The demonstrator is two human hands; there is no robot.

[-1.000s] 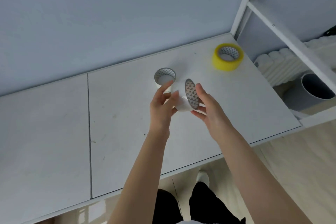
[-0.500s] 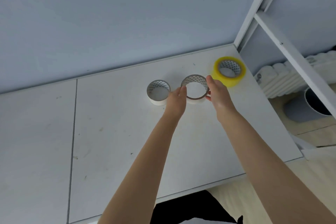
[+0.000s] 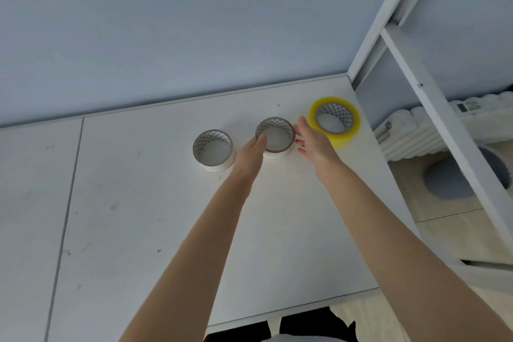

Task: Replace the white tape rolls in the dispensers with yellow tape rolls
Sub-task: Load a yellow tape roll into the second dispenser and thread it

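A view from above looks down at a white table [image 3: 166, 230] set against a pale blue wall [image 3: 194, 22]. Three tape rolls lie flat in a row near the table's far edge, open cores facing up. On the left is a white tape roll [image 3: 213, 150], lying on its own, just beside the left wrist. In the middle is a second white tape roll [image 3: 275, 137], and both bare hands reach in from below to frame it. The left hand [image 3: 251, 157] rests at the roll's near-left side with fingertips touching its rim; its grip is loose and partly spread, and whether it truly pinches the roll cannot be told. The right hand [image 3: 315, 141] sits at the roll's right side, fingers fanned apart, with fingertips at or just beside the wall of the roll; its grip is spread wide, not closed on anything. To the right, just beyond the right hand, a yellow tape roll [image 3: 334, 121] lies near the table's far right corner, partly covered by that hand. A white metal frame [image 3: 416, 91] rises at the right, with a white radiator [image 3: 410, 133] and a grey bin [image 3: 449, 180] on the floor past the table's edge.
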